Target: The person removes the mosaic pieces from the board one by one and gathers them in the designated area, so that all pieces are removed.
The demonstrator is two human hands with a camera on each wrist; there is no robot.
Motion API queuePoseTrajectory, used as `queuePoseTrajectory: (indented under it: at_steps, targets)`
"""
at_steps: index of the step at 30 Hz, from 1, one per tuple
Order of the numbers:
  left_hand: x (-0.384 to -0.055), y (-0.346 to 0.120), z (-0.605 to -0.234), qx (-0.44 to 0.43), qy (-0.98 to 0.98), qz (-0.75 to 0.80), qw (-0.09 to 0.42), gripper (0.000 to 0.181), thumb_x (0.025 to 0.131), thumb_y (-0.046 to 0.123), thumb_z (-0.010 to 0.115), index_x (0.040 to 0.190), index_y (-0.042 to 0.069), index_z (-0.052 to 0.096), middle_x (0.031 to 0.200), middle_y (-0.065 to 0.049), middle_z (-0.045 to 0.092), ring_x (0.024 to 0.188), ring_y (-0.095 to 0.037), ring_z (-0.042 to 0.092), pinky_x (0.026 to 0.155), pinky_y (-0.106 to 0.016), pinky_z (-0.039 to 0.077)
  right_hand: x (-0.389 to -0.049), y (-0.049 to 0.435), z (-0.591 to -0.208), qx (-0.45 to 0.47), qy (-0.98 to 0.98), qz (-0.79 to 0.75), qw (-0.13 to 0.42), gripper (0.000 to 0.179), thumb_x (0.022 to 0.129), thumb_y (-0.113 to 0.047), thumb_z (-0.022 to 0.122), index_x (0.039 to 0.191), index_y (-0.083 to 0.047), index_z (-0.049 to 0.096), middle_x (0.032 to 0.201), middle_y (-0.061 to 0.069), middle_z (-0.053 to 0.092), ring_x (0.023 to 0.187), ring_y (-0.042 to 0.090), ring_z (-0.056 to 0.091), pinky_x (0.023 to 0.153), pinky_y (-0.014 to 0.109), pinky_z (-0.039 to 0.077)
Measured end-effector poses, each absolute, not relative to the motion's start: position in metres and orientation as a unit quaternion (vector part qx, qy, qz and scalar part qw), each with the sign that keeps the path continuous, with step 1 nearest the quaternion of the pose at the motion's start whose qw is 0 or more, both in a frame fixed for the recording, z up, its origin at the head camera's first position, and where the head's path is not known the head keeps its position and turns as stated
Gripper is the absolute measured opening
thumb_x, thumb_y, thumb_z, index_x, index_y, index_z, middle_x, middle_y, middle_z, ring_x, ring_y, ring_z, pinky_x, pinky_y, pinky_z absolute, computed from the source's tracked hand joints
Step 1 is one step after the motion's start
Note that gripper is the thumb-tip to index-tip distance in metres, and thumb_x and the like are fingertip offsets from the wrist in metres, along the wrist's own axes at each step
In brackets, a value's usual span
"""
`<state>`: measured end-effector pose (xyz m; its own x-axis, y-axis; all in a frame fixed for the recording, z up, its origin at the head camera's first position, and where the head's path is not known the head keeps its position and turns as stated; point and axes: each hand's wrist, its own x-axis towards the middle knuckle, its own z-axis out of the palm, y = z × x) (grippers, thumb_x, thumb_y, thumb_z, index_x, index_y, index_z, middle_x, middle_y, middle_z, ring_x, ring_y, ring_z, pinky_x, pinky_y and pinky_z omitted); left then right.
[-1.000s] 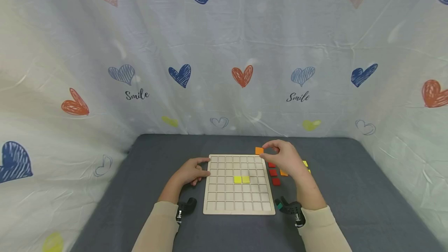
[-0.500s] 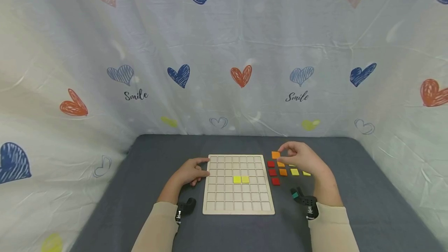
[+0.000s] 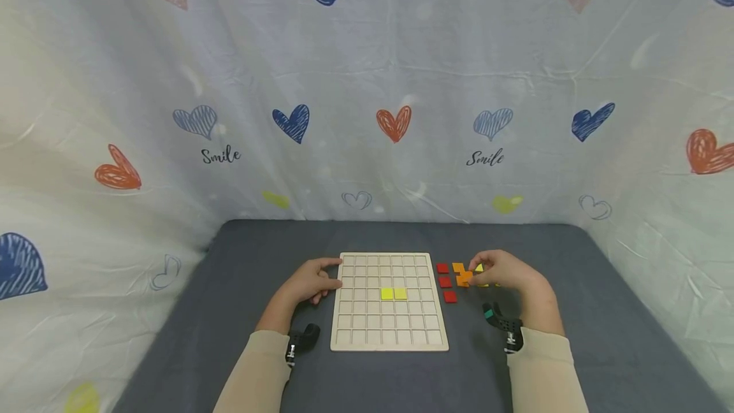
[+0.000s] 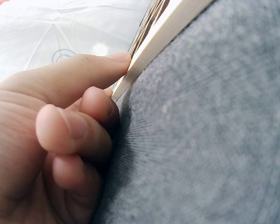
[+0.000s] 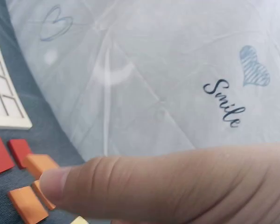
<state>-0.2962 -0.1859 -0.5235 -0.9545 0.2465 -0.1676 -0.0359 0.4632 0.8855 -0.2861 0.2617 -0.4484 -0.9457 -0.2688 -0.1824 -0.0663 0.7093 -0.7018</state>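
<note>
In the head view my left hand point(image 3: 309, 279) rests at the left edge of a pale wooden grid board point(image 3: 390, 336). Its thumb and index finger touch the rim, spread apart along it; the left wrist view shows the other fingers point(image 4: 74, 126) loosely bent. My right hand point(image 3: 507, 269) pinches a square orange tile point(image 5: 41, 163) by thumb and fingertip, just over the loose tiles right of the board. Two yellow tiles point(image 3: 394, 294) sit side by side in the grid near its middle. The right thumb covers part of the held tile.
Three red tiles point(image 3: 445, 282) form a column beside the board's right edge. Two orange tiles point(image 5: 28, 205) lie next to them, and yellow tiles point(image 3: 479, 268) are partly hidden by the right hand. A dark grey cloth point(image 3: 367, 381) covers the table, before a heart-patterned curtain point(image 3: 367, 50).
My right hand has carried the orange tile rightward from the board's top right corner, then lowered it toward the other orange tiles. The left hand stays at the board's edge.
</note>
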Motion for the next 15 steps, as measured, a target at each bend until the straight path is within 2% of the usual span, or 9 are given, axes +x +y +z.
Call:
queuePoseTrajectory:
  at_steps: [2,8,15]
  targets:
    - [-0.296,-0.186,-0.523,0.062,0.845,0.513,0.138,0.066,0.091,0.018,0.081,0.151,0.014,0.053,0.057,-0.006,0.057,0.036,-0.014,0.044,0.041,-0.028,0.042,-0.288,0.262,-0.455,-0.082,0.916,-0.361,0.154,0.023,0.083,-0.013,0.084,0.100,-0.005,0.069,0.068,-0.002,0.048,0.059,0.015,0.040,0.058,0.033,0.035]
    - [-0.298,-0.186,-0.525,0.063,0.844,0.515,0.137,0.066,0.091,0.019,0.081,0.151,0.014,0.053,0.057,-0.006,0.057,0.036,-0.014,0.044,0.041,-0.029,0.042,-0.289,0.258,-0.463,-0.057,0.927,-0.323,0.182,0.020,0.078,-0.009,0.084,0.091,-0.007,0.069,0.094,0.005,0.059,0.085,0.024,0.051,0.073,0.039,0.038]
    - [-0.297,-0.186,-0.524,0.062,0.844,0.514,0.137,0.066,0.091,0.018,0.080,0.151,0.014,0.054,0.057,-0.006,0.057,0.036,-0.014,0.044,0.040,-0.029,0.042,-0.288,0.255,-0.464,-0.046,0.933,-0.300,0.193,0.018,0.078,-0.006,0.084,0.088,-0.007,0.069,0.092,0.007,0.059,0.087,0.026,0.052,0.075,0.042,0.040]
